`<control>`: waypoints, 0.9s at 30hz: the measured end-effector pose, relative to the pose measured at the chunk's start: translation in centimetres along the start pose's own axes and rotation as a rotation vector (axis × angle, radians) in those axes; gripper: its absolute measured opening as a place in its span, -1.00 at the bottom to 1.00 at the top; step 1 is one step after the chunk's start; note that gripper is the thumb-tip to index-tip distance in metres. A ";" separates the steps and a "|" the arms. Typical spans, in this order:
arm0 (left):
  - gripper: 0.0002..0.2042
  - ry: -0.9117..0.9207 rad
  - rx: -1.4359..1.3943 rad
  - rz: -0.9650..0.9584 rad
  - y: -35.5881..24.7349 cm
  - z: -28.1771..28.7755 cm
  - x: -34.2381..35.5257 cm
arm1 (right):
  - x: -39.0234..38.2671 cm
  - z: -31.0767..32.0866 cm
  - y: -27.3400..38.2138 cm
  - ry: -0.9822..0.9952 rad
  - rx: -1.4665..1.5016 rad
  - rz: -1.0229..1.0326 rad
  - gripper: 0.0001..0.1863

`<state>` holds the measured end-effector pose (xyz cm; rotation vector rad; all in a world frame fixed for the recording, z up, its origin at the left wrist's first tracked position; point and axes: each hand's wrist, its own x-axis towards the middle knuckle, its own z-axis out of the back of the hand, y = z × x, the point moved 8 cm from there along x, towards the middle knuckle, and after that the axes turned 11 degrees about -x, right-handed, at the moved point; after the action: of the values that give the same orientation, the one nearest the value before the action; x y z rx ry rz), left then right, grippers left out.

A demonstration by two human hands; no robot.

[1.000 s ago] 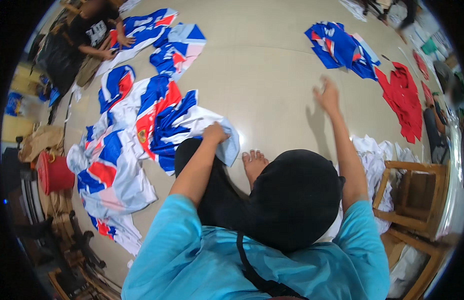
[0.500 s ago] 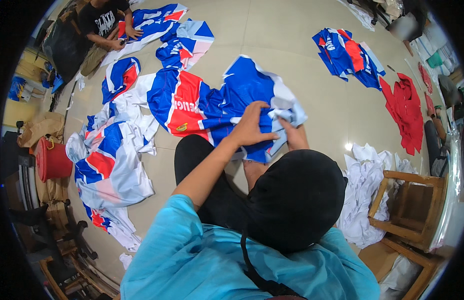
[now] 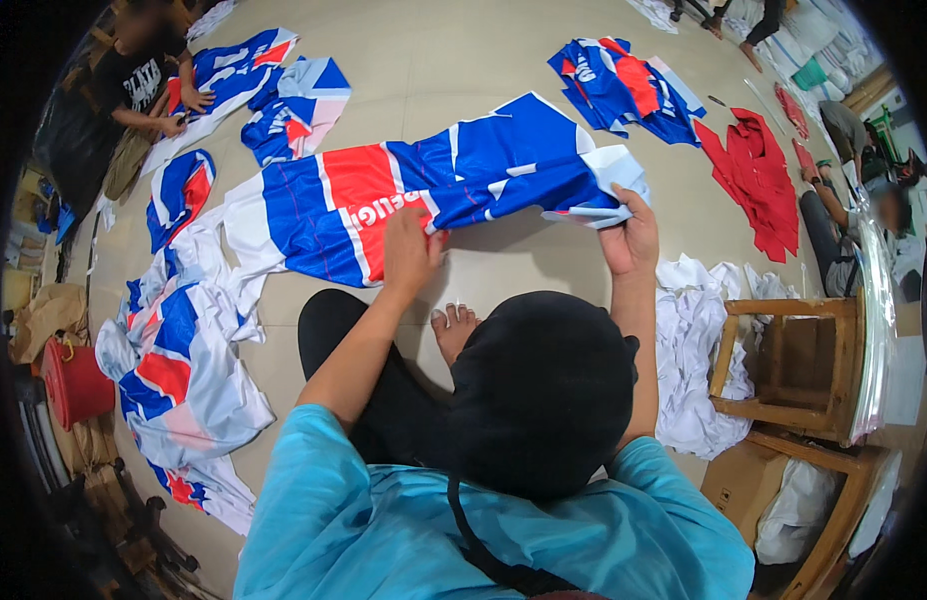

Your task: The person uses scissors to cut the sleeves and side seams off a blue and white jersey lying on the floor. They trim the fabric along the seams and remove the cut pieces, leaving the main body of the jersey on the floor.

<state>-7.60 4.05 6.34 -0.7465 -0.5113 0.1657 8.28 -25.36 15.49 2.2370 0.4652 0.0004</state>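
A blue, red and white sports jersey (image 3: 493, 165) lies stretched sideways across the floor in front of me, its near edge lifted. At its right end my right hand (image 3: 631, 235) is closed on the pale, folded-over edge, thumb on top. My left hand (image 3: 411, 255) grips the near edge beside the red panel; its fingertips are partly lost against the cloth. The jersey's white left end (image 3: 253, 235) meets a heap of similar white, blue and red garments (image 3: 198, 390) on my left. My bare foot shows between the hands, below the jersey.
Far left, a person in a black shirt (image 3: 138, 85) has both hands on another jersey (image 3: 228, 75). More jerseys (image 3: 633, 85) and a red garment (image 3: 753, 185) lie at far right. White cloth (image 3: 698, 360) is piled by a wooden stool (image 3: 783, 310). A red bucket (image 3: 78, 380) stands left.
My hands have moved apart, the left one leftward to the red panel, the right one rightward and up. The bunched right part of the jersey is now drawn out straight.
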 end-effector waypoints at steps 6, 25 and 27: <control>-0.20 0.065 -0.317 -0.229 -12.2 -2.8 1.1 | -5.7 -10.0 -2.1 0.157 -0.198 -0.070 -0.42; -0.85 0.039 -0.476 -0.065 -20.4 11.1 8.6 | -7.7 -17.8 -0.3 0.450 -1.306 0.781 -0.24; -0.84 0.145 -0.415 -0.058 -21.9 12.2 8.5 | -6.2 -17.8 -0.1 0.500 -1.299 0.618 -0.38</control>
<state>-7.09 -1.72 32.19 -1.1376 -0.4324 -0.0522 -0.26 -14.20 28.00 0.9752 -0.0458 0.9221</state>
